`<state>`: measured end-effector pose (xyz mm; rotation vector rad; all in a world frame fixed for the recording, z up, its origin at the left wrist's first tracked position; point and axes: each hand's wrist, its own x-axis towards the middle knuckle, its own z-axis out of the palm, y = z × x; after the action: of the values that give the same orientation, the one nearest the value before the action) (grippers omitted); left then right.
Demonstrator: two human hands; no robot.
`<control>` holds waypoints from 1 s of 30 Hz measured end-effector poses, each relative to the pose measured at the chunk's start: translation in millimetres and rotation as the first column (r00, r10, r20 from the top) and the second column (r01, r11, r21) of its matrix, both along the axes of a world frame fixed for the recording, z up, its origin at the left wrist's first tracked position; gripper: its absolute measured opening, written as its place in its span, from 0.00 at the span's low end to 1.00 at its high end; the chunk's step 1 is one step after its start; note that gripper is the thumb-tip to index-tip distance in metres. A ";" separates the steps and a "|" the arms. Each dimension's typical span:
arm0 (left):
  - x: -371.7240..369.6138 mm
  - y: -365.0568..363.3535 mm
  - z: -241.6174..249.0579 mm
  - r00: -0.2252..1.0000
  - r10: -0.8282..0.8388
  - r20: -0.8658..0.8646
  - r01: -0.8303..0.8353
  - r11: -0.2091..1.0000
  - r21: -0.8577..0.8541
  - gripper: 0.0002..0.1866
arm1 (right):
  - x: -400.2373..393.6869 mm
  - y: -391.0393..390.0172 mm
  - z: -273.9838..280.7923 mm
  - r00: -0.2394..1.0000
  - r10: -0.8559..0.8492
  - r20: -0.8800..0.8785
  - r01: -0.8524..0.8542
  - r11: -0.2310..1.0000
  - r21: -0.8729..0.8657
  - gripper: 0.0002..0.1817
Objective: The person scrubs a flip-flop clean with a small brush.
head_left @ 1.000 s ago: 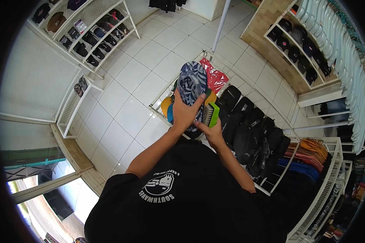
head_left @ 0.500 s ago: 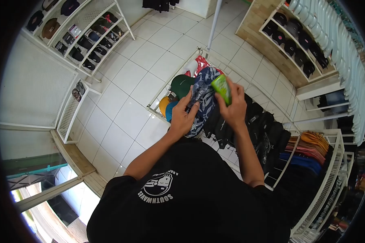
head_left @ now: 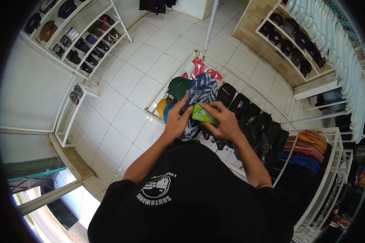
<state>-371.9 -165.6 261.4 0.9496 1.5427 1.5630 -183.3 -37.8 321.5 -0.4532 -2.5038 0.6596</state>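
Brush [head_left: 205, 114] just dropped lower-left across the cap [head_left: 206, 90], mid-frame, so it's over a different patch now. Right hand's [head_left: 224, 121] fingers grip the brush, left hand's [head_left: 177, 121] pinch the cap.

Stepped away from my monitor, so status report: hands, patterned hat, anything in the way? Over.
Left hand holding patterned hat. Right hand gripping green brush over hat; bristle contact hidden. Dark green cap alongside, not blocking the brush.
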 end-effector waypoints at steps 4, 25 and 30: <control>3.3 -3.4 9.4 0.998 -0.059 0.012 0.059 0.998 -0.022 0.33 | 0.5 15.1 -5.0 0.951 -0.308 0.022 0.309 0.949 -0.068 0.37; 2.4 -6.4 -8.6 0.998 0.005 0.057 -0.008 0.999 0.040 0.31 | 3.5 -17.2 0.4 0.996 0.065 0.058 -0.058 0.991 -0.118 0.36; 5.2 -11.1 5.9 0.994 -0.021 0.111 0.025 0.999 -0.034 0.30 | -4.3 8.2 -13.5 0.895 -0.445 0.000 0.436 0.878 -0.199 0.35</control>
<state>-366.6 -176.7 267.3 0.8434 1.4726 1.5414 -187.6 -29.5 308.0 -1.0329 -2.1836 0.7171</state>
